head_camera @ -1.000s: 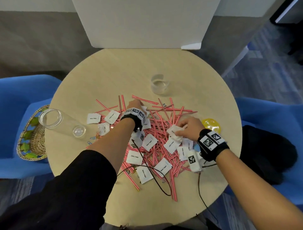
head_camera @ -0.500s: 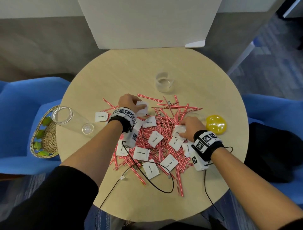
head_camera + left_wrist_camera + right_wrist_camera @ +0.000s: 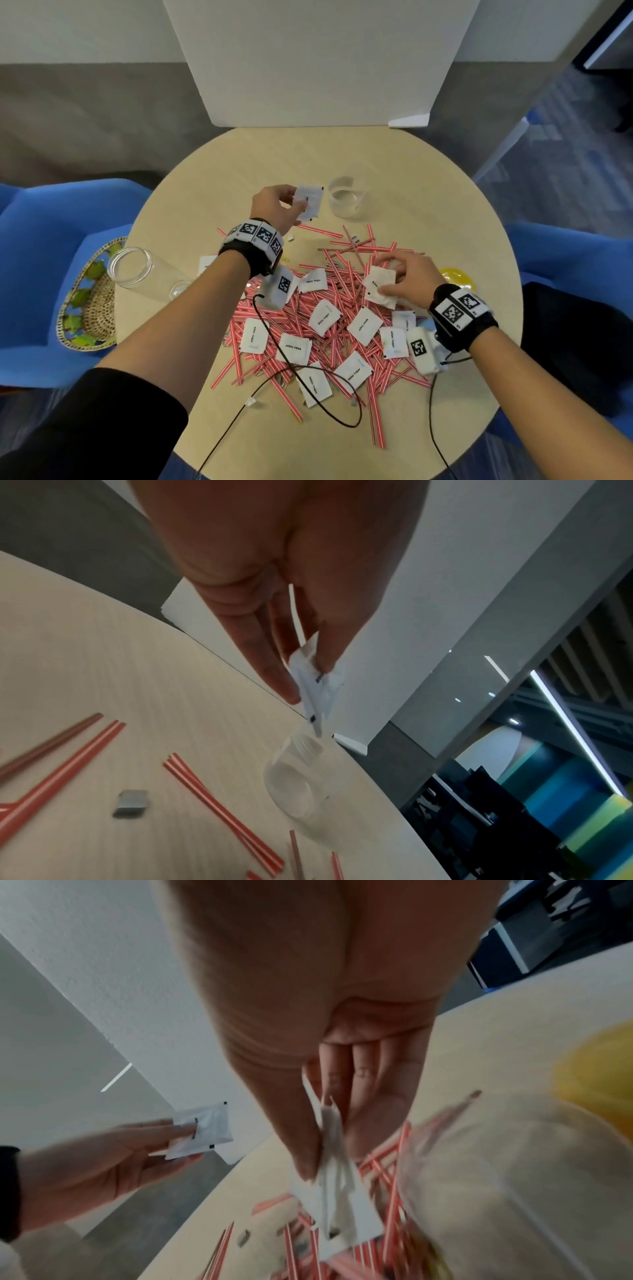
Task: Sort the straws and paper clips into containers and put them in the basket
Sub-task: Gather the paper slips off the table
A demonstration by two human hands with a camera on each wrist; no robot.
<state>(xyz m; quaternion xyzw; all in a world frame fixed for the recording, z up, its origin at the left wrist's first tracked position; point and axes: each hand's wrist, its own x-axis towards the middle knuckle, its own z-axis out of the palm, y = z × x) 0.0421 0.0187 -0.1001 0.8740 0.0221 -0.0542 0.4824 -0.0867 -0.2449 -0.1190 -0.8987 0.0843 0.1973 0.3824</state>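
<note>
Your left hand (image 3: 275, 207) is hovering over the far part of the round desk (image 3: 212, 161), its fingers (image 3: 274, 674) pinching a couple of white sachets (image 3: 309, 202) just beside the small clear cup (image 3: 346, 197), which is standing upright; in the left wrist view the sachets are hanging right above that cup's rim. Your right hand (image 3: 407, 279) is sitting low over the right side of the pile, thumb and fingers (image 3: 301, 1139) pinching a small bunch of white sachets (image 3: 380, 286) above the straws. The red-and-white straws (image 3: 342, 274) are lying scattered in a heap across the middle of the desk, with more sachets marked "White Sugar" (image 3: 323, 317) strewn flat on top of them. A few small grey clips (image 3: 131, 803) are lying among the straws near the far edge of the heap. A tall clear jar (image 3: 147, 277) is lying on its side at the left edge of the desk, its mouth pointing towards the woven basket (image 3: 89, 301), which is resting on the blue chair (image 3: 37, 240) just beside the desk. A yellow lid (image 3: 457, 277) is lying just behind your right wrist
</note>
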